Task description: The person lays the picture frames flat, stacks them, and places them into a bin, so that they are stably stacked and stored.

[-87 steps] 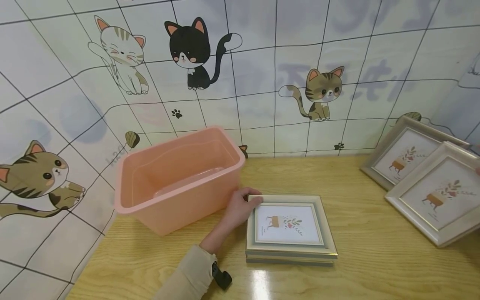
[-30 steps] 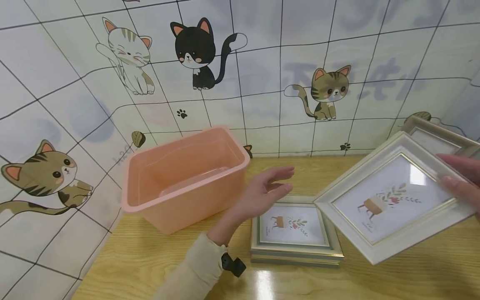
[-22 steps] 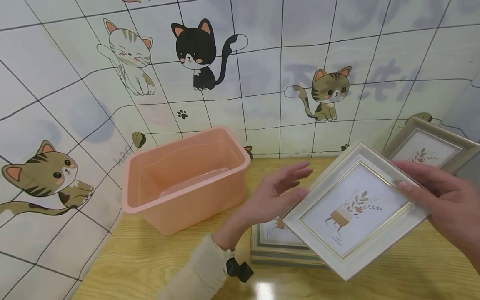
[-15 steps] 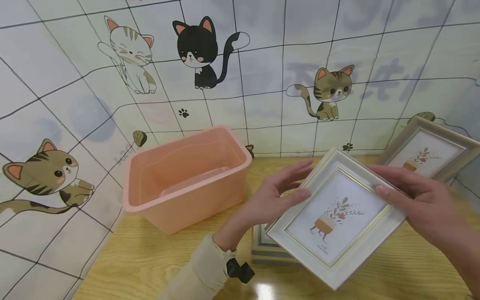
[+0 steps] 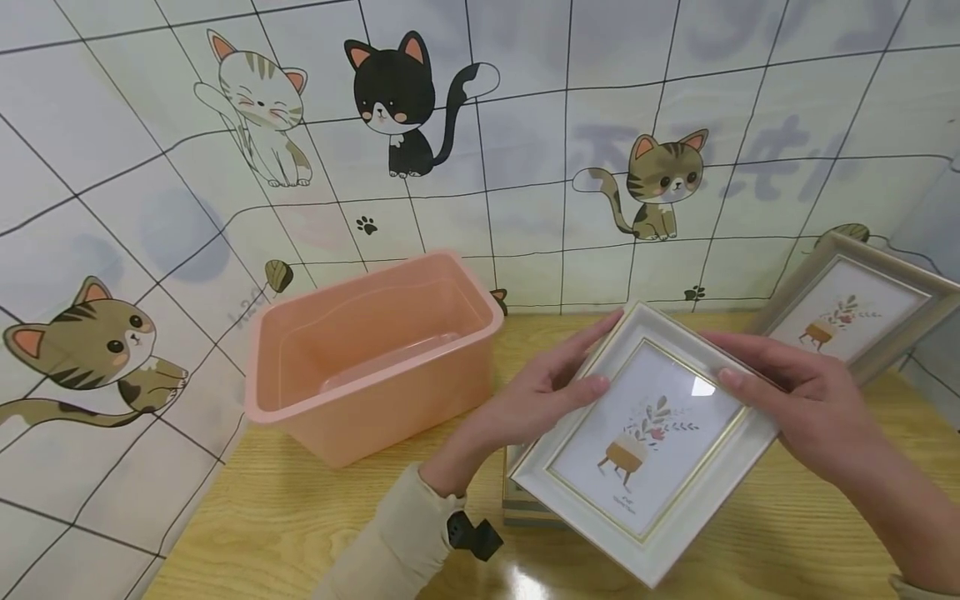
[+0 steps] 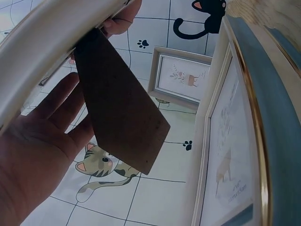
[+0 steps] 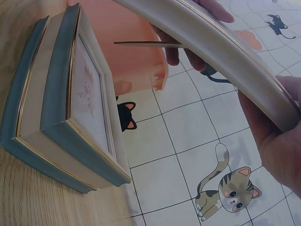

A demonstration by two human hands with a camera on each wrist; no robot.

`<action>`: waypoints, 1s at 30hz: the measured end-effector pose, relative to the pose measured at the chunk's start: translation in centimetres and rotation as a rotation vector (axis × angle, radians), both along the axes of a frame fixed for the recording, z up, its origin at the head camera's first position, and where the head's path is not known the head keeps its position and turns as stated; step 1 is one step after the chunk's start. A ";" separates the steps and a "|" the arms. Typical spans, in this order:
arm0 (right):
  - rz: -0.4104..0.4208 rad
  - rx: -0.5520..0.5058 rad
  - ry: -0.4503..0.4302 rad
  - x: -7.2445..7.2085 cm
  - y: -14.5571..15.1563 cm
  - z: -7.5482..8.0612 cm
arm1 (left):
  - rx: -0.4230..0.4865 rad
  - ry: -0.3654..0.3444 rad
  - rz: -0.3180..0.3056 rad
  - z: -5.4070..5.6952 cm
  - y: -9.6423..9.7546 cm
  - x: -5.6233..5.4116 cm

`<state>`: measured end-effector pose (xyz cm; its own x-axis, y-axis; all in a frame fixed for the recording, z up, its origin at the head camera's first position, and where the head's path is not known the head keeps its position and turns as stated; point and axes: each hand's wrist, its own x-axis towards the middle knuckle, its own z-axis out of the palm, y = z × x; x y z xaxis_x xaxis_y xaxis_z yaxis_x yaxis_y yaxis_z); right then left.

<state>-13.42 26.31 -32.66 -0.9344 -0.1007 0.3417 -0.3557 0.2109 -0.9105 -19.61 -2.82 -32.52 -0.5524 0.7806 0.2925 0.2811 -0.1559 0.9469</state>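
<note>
A white picture frame (image 5: 592,508) with gold trim is tilted in mid-air between both hands, its plant print facing the head camera. My left hand (image 5: 532,400) has its thumb on the upper left border, with the fingers behind. On the opposite border, my right hand (image 5: 825,408) grips it, thumb in front and fingers at the back. In the left wrist view a brown stand leg (image 6: 122,108) juts from the frame's back, near the left fingers. Below lies a stack of cream and blue-grey picture frames (image 7: 56,122), mostly hidden in the head view.
A pink plastic bin (image 5: 382,408) stands on the wooden table (image 5: 300,517), left of the stack. At the right a beige-grey picture frame (image 5: 911,321) stands upright, leaning back. A cat-printed wall covering (image 5: 525,208) rises behind the table.
My right hand has brought the white picture frame from the right side to the middle, over the stack. My left hand has left the stack and taken the frame's left border.
</note>
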 end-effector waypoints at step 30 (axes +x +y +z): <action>-0.055 -0.091 -0.043 -0.6 1.3 -1.0 | -0.121 0.011 0.087 -1.5 -0.2 -0.3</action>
